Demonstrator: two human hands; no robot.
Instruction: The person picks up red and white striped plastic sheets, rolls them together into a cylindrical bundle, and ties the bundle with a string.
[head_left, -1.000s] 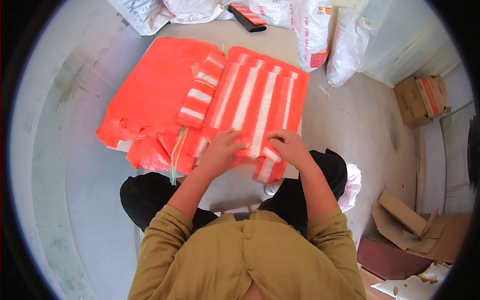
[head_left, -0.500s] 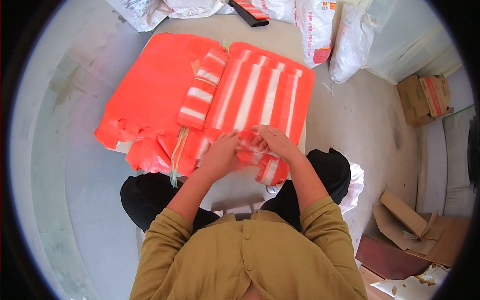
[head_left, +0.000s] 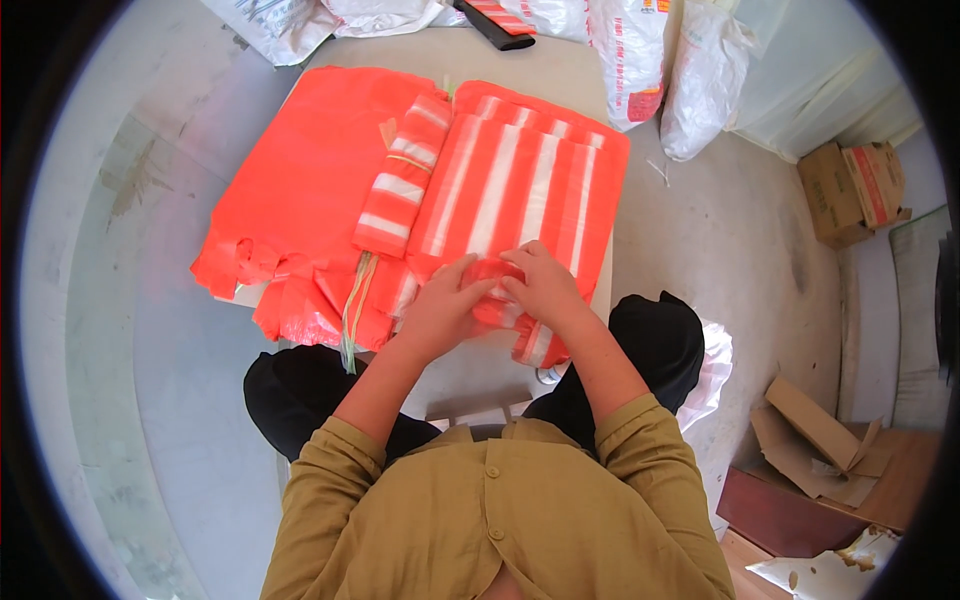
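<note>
A pile of red-and-white striped plastic bags [head_left: 510, 180] lies flat before me. At its near edge, my left hand [head_left: 440, 308] curls its fingers around a bunched part of the red plastic. From the other side my right hand [head_left: 548, 285] grips the same bunch, thumb toward the left hand. Some fingertips are hidden in the folds. Below the right wrist hangs a striped end [head_left: 538, 345]. Just left of the pile is a rolled striped bundle [head_left: 400, 180] bound with a thin tie. A plain red plastic stack [head_left: 310, 160] spreads farther left.
Pale tie strands [head_left: 355, 310] dangle over the table's near edge. The beige table [head_left: 560, 65] shows behind the stacks, with a black-and-red roll [head_left: 500, 28] at its far side. White sacks [head_left: 708, 80] stand behind; cardboard boxes [head_left: 850, 195] sit at right.
My right hand has come down from a loose, raised pose onto the bunched plastic. My left hand has closed in on it, and the plastic between them is gathered more tightly.
</note>
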